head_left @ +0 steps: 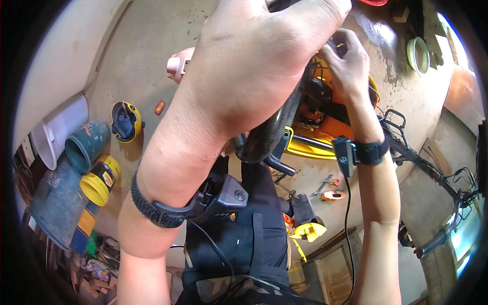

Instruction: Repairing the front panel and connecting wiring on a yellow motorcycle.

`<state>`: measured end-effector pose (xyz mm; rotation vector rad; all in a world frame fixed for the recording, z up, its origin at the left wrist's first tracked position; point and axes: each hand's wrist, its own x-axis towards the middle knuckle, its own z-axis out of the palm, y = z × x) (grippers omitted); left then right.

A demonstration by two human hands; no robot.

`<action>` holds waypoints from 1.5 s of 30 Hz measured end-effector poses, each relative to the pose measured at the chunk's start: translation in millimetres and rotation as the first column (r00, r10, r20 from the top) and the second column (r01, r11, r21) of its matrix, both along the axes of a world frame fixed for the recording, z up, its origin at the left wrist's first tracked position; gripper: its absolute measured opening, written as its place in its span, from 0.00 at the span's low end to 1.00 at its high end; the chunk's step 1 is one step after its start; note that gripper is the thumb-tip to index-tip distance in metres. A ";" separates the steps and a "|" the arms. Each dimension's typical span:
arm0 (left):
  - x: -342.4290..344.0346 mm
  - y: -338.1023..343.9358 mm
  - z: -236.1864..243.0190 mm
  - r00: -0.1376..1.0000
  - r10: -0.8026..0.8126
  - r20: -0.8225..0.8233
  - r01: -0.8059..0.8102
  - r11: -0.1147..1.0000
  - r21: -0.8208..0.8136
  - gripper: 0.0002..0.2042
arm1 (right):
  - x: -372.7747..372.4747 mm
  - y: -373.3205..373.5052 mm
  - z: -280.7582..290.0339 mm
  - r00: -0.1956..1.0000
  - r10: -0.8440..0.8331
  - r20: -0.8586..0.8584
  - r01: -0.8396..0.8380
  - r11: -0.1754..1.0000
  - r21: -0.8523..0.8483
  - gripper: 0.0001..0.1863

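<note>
My left hand (254, 66) fills the upper middle, close to the camera, bent over a dark part that shows only as a sliver. Its fingertips are hidden or cut off by the top edge. Just to its right, my right hand (349, 63) has its fingers curled and pinched at a small dark piece I cannot make out. Below the hands stands a machine with yellow and orange body panels (317, 147) and exposed black wiring (320, 89). A thick, curved black part (267, 134) runs down from under my left hand. Both wrists wear black straps with small devices.
A yellow helmet (127, 122), a small red box (159, 107) and a pink object (179, 65) lie left. Buckets, one yellow (100, 182), line the left wall. Red-handled pliers (328, 184) lie below the machine. A black metal frame (427, 168) and pale-green tub (418, 56) are right.
</note>
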<state>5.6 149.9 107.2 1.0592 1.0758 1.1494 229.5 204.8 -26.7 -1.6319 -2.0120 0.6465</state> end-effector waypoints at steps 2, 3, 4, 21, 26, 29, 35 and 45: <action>-2.1 1.3 3.1 0.999 -0.012 -0.042 0.013 1.000 0.025 0.23 | 8.4 5.5 10.5 0.989 -0.031 -0.146 0.009 0.988 -0.152 0.21; -2.5 2.4 3.1 1.000 -0.015 0.004 0.015 1.000 0.008 0.23 | 13.6 10.4 16.8 0.995 0.030 -0.099 -0.047 0.983 -0.178 0.19; -3.0 3.3 2.8 0.999 -0.017 0.050 0.017 1.000 -0.008 0.24 | 17.4 15.6 22.4 0.998 0.056 -0.030 -0.061 0.976 -0.211 0.17; -3.9 -1.5 -12.5 1.000 0.023 0.004 -0.023 0.998 0.060 0.24 | 4.1 94.0 22.4 0.519 0.687 0.509 -0.739 0.660 -0.137 0.15; -3.6 -2.0 -14.3 1.000 0.031 0.004 -0.031 0.997 0.070 0.24 | 6.1 78.0 38.9 0.602 0.656 0.456 -0.636 0.739 -0.223 0.15; -1.7 -0.9 -15.4 0.999 0.032 -0.001 -0.032 0.997 0.075 0.24 | 6.7 67.2 32.8 0.673 0.639 0.372 -0.644 0.754 -0.130 0.10; -1.2 -3.6 -19.2 1.000 0.026 -0.003 -0.026 0.997 0.069 0.24 | 15.1 67.8 14.8 0.758 0.622 0.198 -0.632 0.775 -0.016 0.08; 0.7 -6.3 -16.7 1.000 0.015 -0.006 -0.014 0.999 0.052 0.25 | -14.4 -20.7 18.5 0.997 0.047 0.061 -0.032 0.973 -0.230 0.16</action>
